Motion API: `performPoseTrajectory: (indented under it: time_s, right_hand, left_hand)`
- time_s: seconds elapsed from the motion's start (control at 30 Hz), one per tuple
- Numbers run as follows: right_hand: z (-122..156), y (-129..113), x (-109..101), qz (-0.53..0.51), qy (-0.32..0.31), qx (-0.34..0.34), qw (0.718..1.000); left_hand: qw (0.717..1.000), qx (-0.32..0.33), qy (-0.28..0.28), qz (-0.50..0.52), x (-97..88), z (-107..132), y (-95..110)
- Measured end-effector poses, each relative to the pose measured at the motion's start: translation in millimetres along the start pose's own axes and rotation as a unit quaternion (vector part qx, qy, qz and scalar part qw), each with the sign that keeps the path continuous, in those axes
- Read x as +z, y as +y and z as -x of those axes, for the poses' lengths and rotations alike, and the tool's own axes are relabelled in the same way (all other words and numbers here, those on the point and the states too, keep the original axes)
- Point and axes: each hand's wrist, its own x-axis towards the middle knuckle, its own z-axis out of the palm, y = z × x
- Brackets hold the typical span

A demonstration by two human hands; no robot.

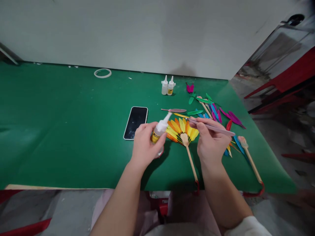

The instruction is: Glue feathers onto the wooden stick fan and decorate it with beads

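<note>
My left hand is wrapped round a glue bottle with a white nozzle and yellow label, tilted so its tip points up and to the right. Tweezers are pinched in my right hand, their tips pointing left above a feather fan. That feather fan lies between my hands, with yellow and orange feathers spread from a wooden handle. Just beyond it rest a yellow feather and a pinkish feather. Whether the tweezers hold anything is too small to tell.
Two small glue bottles stand near the back wall. A phone lies left of my left hand. Loose coloured feathers are strewn at the right, beside another wooden handle. A white ring lies at the back left.
</note>
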Motion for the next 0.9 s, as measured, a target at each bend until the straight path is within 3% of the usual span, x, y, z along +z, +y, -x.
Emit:
performPoseTrajectory:
  time_s: [0.17, 0.3, 0.47, 0.6, 0.73, 0.9]
  right_hand:
    - [-21, 4, -24, 0.005, 0.085, -0.019, 0.996]
    - [-40, 12, -54, 0.032, 0.102, -0.03, 0.994]
    - [-49, 36, -85, 0.095, 0.013, 0.047, 0.994]
    - [-46, 50, -102, 0.156, -0.065, 0.108, 0.98]
    - [-45, 51, -111, 0.214, -0.119, 0.111, 0.963]
    - [-45, 50, -109, 0.281, -0.22, 0.09, 0.93]
  left_hand:
    - [0.997, -0.039, 0.054, -0.025, 1.5, -11, -3]
    - [0.994, -0.056, 0.077, -0.046, -0.6, -32, -7]
    - [0.995, -0.044, 0.052, -0.072, 1.9, -58, -8]
    - [0.995, -0.077, 0.031, -0.055, 9.0, -61, -13]
    - [0.989, -0.117, 0.01, -0.092, 14.4, -56, -20]
    - [0.982, -0.109, -0.008, -0.152, 18.7, -55, -25]
